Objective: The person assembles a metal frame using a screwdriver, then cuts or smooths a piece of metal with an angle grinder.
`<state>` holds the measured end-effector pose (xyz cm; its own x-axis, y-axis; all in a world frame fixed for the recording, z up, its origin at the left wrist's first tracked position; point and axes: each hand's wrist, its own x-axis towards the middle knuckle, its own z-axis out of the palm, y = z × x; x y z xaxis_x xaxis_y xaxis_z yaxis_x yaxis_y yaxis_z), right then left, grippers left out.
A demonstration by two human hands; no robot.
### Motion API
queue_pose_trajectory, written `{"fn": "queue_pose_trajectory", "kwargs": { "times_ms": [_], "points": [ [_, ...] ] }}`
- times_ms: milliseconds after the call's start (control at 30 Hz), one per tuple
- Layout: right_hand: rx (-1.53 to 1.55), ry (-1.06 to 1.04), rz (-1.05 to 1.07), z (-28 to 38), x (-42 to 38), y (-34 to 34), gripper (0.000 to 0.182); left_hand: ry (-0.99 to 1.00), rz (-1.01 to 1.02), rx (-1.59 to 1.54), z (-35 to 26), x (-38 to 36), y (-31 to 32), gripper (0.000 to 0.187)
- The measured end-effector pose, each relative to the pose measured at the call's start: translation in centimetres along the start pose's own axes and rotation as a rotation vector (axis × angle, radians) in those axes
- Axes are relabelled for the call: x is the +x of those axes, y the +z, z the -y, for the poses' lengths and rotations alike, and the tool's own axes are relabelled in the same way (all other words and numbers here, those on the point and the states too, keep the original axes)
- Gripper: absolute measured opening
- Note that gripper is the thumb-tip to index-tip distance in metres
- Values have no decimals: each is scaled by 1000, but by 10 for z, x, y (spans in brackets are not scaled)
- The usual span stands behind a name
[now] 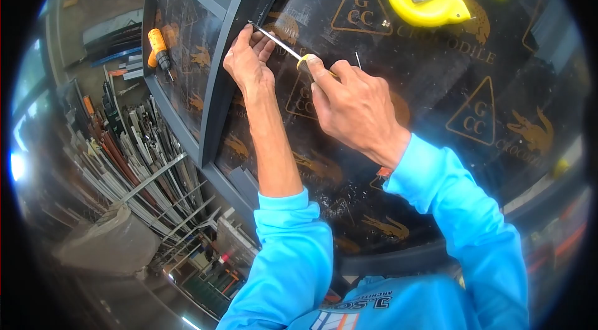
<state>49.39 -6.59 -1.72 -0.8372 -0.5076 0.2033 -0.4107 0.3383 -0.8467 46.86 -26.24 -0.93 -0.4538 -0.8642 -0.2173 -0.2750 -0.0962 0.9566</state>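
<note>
My right hand (358,103) is wrapped round the handle of a screwdriver (280,44), and its long metal shaft points up and left. The tip reaches a dark grey metal frame (246,0). Beside that tip, the thumb and fingers of my left hand (251,62) are curled in a pinch against the frame's inner edge. Whatever sits between those fingertips is too small to make out. Under both hands lies a dark board (411,75) printed with crocodile marks.
A yellow tape measure (402,6) rests on the board at the top right. An orange and black cordless drill (159,50) lies within the frame's left section. Many long metal profiles (134,165) are stacked on a rack at the left, near a grey covered bundle (112,240).
</note>
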Motion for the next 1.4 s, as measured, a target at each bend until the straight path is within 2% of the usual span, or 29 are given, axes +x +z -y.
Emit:
{"fn": "queue_pose_trajectory", "kwargs": {
  "times_ms": [33,167,233,300,333,367,433,467,500,567,633,667,700,767,800,867,900,967,1000,1033,1100,1167,1200,1233,1267,1300,1333,1367,1400],
  "points": [
    [-1,-3,1,1,1,-1,40,1,-1,-3,0,-2,-1,16],
    [159,120,14,1,7,-4,41,-85,233,-10,-1,-30,-16,29],
    [233,169,20,0,8,1,41,-295,503,-80,-2,-49,-16,33],
    [489,272,-74,-3,12,4,46,-248,536,-167,2,-56,-14,34],
    [629,428,88,-1,16,-9,51,-239,527,-191,4,-52,-15,30],
    [617,413,95,0,14,-12,51,-231,524,-210,6,-50,-15,30],
    [314,240,-18,9,7,-21,60,-286,492,-176,4,-47,-14,26],
    [272,293,-1,24,0,-34,70,-296,434,-157,4,-47,-11,22],
    [144,247,-25,29,-4,-32,73,-286,427,-97,3,-49,-9,25],
    [126,254,8,35,2,-30,65,-290,346,-104,2,-53,-3,25],
    [177,276,-66,27,-1,-22,57,-274,281,-103,2,-56,2,24],
    [315,445,-117,29,-1,-20,50,-266,267,-117,3,-57,3,24],
    [539,638,-49,29,0,-24,44,-265,253,-129,3,-59,3,25],
    [887,839,-48,27,3,-26,44,-272,282,-182,2,-54,3,24],
    [870,826,-46,27,2,-26,44,-260,293,-177,0,-51,2,24],
    [1222,958,22,28,-2,-23,46,-264,319,-179,-1,-46,-2,25],
    [1213,951,27,31,-3,-20,46,-261,317,-191,1,-45,-4,25],
    [825,813,-29,41,-6,-11,50,-273,334,-230,5,-43,-6,29],
    [198,417,-35,46,-15,-8,52,-243,321,-238,1,-45,-4,24],
    [191,398,-85,59,-15,-8,53,-243,319,-246,-4,-44,-7,24],
    [27,216,-176,41,-17,6,52,7,169,290,-21,-33,-13,25],
    [-66,175,-161,36,-13,3,51,583,-117,700,-51,2,-20,51],
    [-143,148,-135,35,-15,2,50,458,-3,843,-68,31,-21,63],
    [-162,138,-126,34,-14,3,50,334,111,977,-80,63,-17,74],
    [-203,90,-145,34,-15,5,51,320,107,957,-66,90,-13,74],
    [-244,43,-164,32,-16,7,52,377,183,896,-41,116,-7,78],
    [-167,40,-173,31,-14,8,44,442,259,834,-36,122,-4,83],
    [-176,33,-171,30,-11,3,44,441,257,823,-33,128,-7,83],
    [509,516,-95,36,-2,-10,39,311,392,798,-40,123,-12,81]
  ]
}}
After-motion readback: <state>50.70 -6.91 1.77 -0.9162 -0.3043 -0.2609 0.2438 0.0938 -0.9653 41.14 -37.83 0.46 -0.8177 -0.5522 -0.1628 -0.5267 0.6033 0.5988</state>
